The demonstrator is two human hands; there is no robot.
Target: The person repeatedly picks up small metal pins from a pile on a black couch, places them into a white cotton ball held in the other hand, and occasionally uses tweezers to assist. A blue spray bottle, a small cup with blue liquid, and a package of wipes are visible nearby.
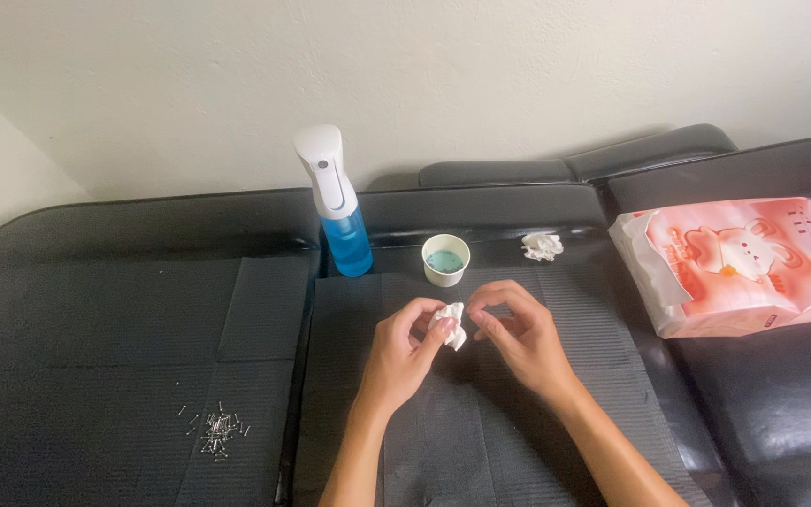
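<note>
Over dark mat (pixel 518 432), both hands (pixel 404 352) pinching crumpled tissue (pixel 450 325), fingers curled

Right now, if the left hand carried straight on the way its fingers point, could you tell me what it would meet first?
The left hand points up and right, pinching a tissue wad. Past that it would likely meet the right hand's fingers close by; the paper cup lies farther on, though depth is unclear.

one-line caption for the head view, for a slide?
Both hands, left hand and right hand, pinch a crumpled white tissue over a black mat, near a blue spray bottle and small cup.
</note>
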